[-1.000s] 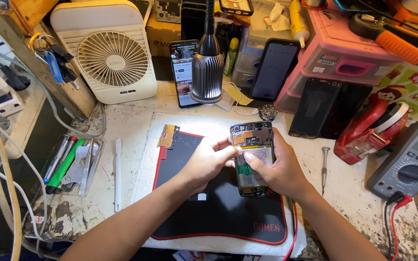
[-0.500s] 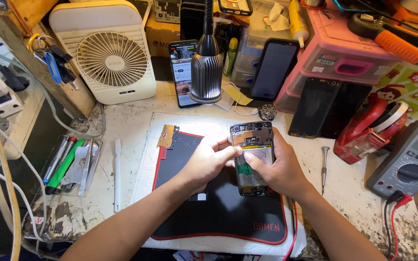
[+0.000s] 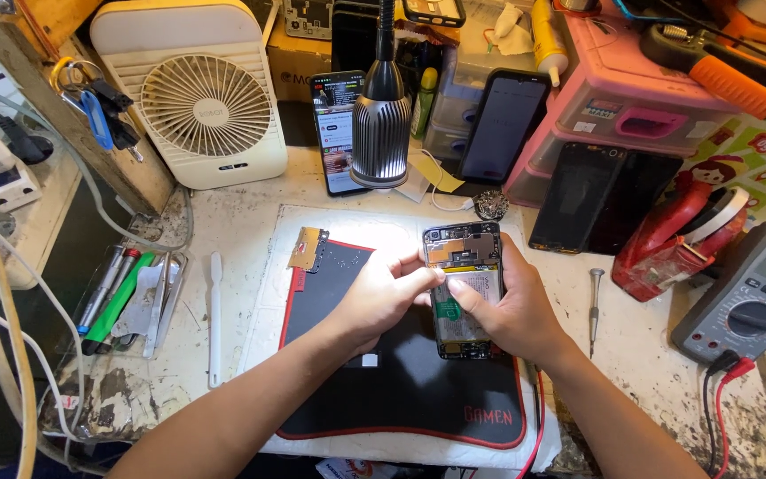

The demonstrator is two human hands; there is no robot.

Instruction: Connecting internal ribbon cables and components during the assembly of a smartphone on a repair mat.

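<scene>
Centrally on the bench, an opened phone (image 3: 463, 288) with its back cover off lies over the upper right part of a black work mat (image 3: 401, 390). The right hand (image 3: 511, 310) is closed around the phone's right edge, thumb pressed on its inner face. The left hand (image 3: 383, 293) meets it from the left, fingers curled, fingertips touching the phone's left edge near mid-height. A small gold-coloured part (image 3: 308, 247) lies at the mat's upper left corner. A lamp head (image 3: 381, 129) hangs just beyond the phone. A screwdriver (image 3: 595, 306) lies right of the right hand; a multimeter (image 3: 751, 297) sits near the bench's right edge. A white spudger (image 3: 215, 319) and a tool tray (image 3: 126, 302) lie left of the mat, a white fan (image 3: 201, 98) at the rear left.
</scene>
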